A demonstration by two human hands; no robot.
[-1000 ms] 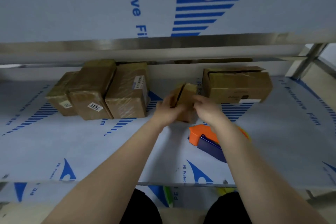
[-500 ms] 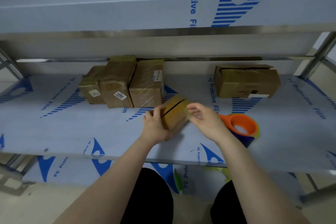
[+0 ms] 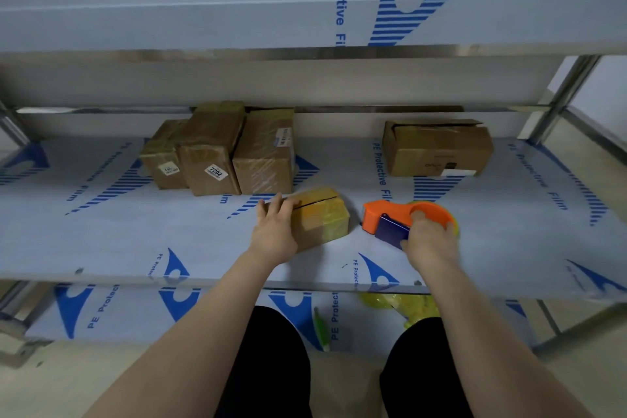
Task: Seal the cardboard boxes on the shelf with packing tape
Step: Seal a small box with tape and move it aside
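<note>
Metal shelving fills the view, each level covered in white protective film with blue print; the middle shelf carries the work. At left rear, a group of three taped boxes stands side by side, touching one another, and two of them bear white labels on their near faces. Towards the centre, nearer the front edge, the left hand rests on the left end of a small cardboard box. Its grip is loose, with the fingers straight and spread across the box top. The small box lies at an angle to the shelf edge, and a dark unsealed seam runs along its top. Just to its right, not touching it, a tape dispenser, orange with a navy body, sits on the shelf. The right hand has its grip closed round the dispenser's rear part, fingers curled over the ring. At right rear, a larger cardboard box lies with its top flaps not flush. On the lower shelf, a yellow-green object shows, too hidden to identify.
</note>
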